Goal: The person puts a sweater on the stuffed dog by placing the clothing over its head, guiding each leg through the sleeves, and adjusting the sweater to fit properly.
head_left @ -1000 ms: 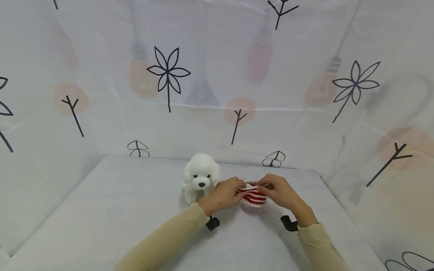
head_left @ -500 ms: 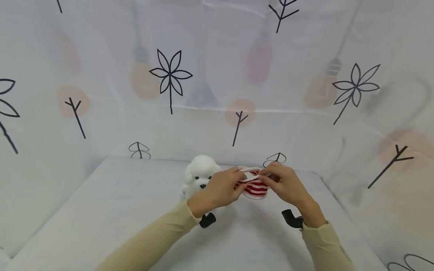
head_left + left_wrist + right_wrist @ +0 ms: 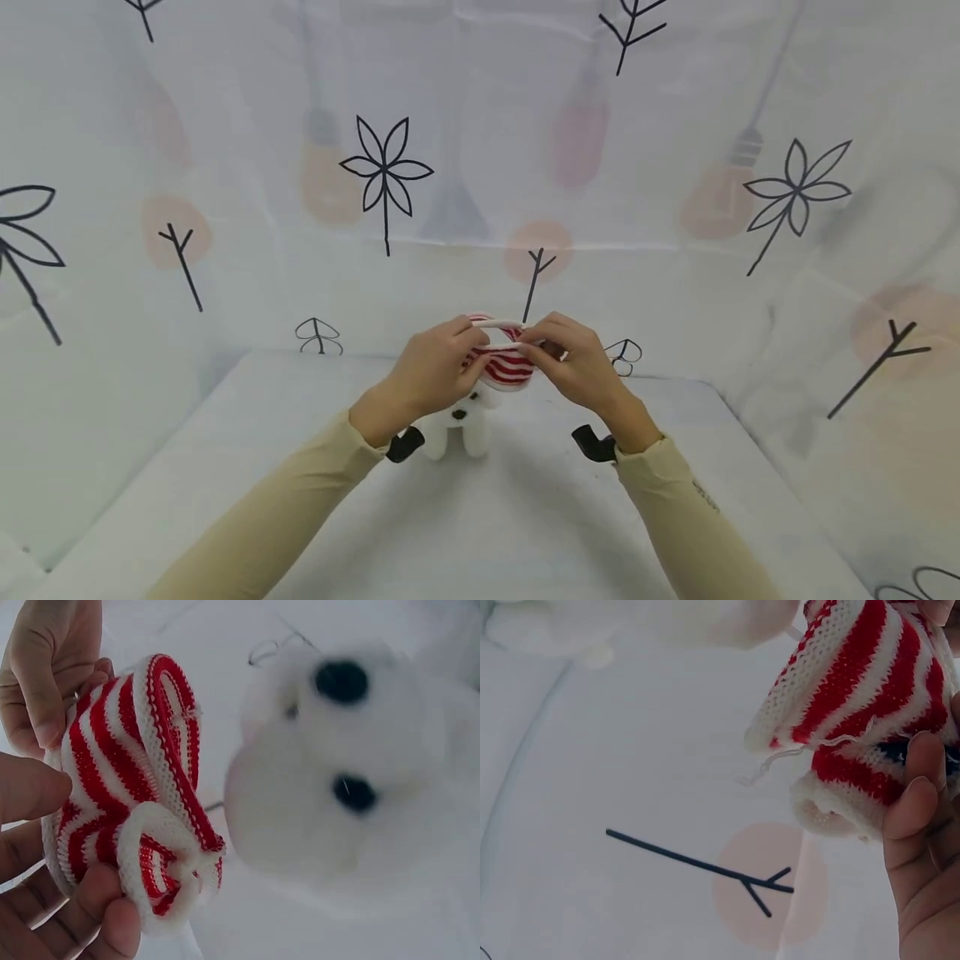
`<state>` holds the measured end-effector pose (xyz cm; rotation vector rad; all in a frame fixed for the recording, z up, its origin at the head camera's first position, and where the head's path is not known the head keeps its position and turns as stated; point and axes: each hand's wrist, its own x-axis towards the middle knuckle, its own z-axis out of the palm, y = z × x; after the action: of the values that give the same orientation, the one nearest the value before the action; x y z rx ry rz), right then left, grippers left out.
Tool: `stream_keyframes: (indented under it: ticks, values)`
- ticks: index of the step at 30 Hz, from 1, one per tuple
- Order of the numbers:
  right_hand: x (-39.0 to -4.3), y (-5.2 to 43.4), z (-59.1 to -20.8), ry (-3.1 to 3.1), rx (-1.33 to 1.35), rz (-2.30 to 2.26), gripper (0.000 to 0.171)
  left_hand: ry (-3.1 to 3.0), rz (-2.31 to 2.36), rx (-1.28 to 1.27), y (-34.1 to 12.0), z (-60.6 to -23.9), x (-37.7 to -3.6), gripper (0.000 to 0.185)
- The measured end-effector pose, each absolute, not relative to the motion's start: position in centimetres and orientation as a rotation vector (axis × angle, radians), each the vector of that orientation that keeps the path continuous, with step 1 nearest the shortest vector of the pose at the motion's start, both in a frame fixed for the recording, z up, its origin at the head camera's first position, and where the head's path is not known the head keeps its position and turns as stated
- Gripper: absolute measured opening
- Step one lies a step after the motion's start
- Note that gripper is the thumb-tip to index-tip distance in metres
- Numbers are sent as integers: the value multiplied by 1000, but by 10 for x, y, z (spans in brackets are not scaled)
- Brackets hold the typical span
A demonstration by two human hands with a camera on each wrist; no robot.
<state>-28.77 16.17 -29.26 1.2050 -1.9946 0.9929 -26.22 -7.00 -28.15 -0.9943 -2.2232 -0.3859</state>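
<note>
A small red-and-white striped knitted garment (image 3: 504, 362) is held up in the air between both hands, its white-edged opening stretched wide. My left hand (image 3: 438, 367) pinches its left side and my right hand (image 3: 564, 358) pinches its right side. Directly under it sits a white plush dog (image 3: 459, 421), mostly hidden behind my hands. In the left wrist view the striped knit (image 3: 142, 795) sits beside the dog's blurred face (image 3: 337, 765), with my fingers (image 3: 45, 787) curled on the knit. In the right wrist view the knit (image 3: 862, 712) is gripped by my right fingers (image 3: 922, 802).
The dog stands on a white cloth-covered table (image 3: 225, 467). Printed white fabric walls (image 3: 450, 167) close in the back and both sides. Black wrist mounts (image 3: 592, 443) show under each sleeve.
Both hands have lifted the striped garment off the table and carried it left, from beside the dog to above its head. The opening is stretched wider.
</note>
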Motion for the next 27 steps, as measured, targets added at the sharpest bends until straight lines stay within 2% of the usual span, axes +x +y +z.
stream_keyframes:
  ticks: [12,27]
  values:
    - [-318,126,-294,-2096,1240,885,8,-2310,-482,-877,-106,-289,-279,14]
    - [-327,111,-326,-2455,1087,823,18,-2408,-650,-931,-120,-320,-299,18]
